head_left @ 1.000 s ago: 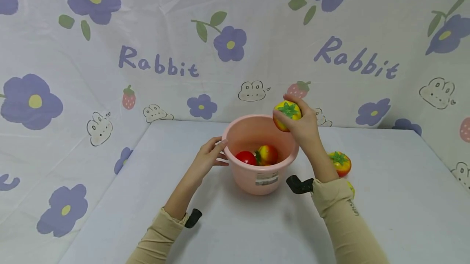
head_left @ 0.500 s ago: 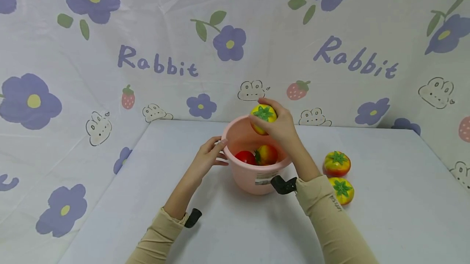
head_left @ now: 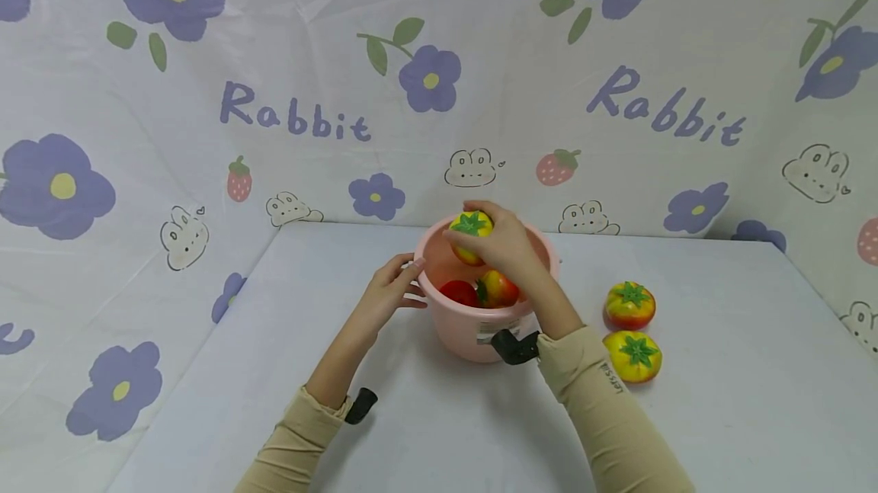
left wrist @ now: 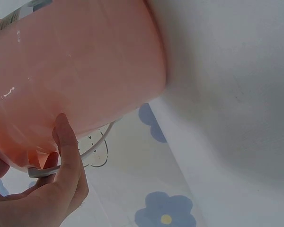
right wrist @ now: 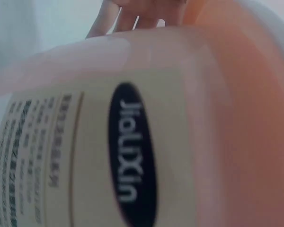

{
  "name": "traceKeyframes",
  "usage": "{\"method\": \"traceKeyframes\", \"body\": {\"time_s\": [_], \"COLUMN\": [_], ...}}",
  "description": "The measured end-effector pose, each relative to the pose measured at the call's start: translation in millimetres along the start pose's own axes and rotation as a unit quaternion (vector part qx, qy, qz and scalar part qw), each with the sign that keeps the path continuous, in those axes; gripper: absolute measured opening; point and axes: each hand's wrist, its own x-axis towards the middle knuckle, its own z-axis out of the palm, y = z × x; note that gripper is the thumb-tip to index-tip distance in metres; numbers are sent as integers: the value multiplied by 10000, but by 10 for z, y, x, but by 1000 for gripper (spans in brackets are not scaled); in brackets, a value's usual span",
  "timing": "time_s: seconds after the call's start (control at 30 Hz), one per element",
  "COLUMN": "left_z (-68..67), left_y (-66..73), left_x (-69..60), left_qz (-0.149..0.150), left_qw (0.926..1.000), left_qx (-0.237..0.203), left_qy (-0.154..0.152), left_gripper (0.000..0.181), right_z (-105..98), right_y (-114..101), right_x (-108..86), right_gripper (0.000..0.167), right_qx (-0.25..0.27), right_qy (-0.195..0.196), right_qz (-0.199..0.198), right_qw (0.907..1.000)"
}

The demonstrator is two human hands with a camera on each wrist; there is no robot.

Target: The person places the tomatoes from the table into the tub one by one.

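Note:
A pink bucket (head_left: 473, 333) stands on the white table. My left hand (head_left: 384, 299) grips its rim on the left side, thumb over the edge; in the left wrist view its fingers (left wrist: 68, 151) lie along the outer wall by the white handle (left wrist: 97, 146). Inside the bucket's mouth my right hand (head_left: 504, 245) holds a yellow-and-red toy persimmon (head_left: 470, 228) with a green leafy top. Below it, in the bucket, lie a red round fruit (head_left: 459, 293) and a yellow-red fruit (head_left: 501, 291). The right wrist view shows mostly the bucket's label (right wrist: 94, 156).
Two more yellow-red toy persimmons, a farther one (head_left: 629, 305) and a nearer one (head_left: 634, 356), lie on the table right of the bucket, beside my right forearm. A patterned cloth (head_left: 295, 165) hangs behind the table (head_left: 741, 371).
My right hand has carried the toy persimmon left and down, from above the bucket's right rim into its mouth. The left hand has stayed on the rim.

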Motion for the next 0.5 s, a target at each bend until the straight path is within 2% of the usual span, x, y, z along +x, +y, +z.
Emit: {"method": "traceKeyframes", "body": {"time_s": [0.33, 0.5], "left_z": [-1, 1], "left_y": [-4, 10], "left_x": [0, -11], "left_qz": [-13, -48], "left_qw": [10000, 10000], "left_qx": [23, 43], "left_qy": [3, 5], "left_gripper": [50, 50], "right_z": [42, 67], "right_y": [24, 35], "right_x": [-3, 20], "right_gripper": [70, 67], "right_qx": [-353, -233], "right_qy": [-197, -205], "right_qz": [363, 538], "right_qw": [9985, 9981]}}
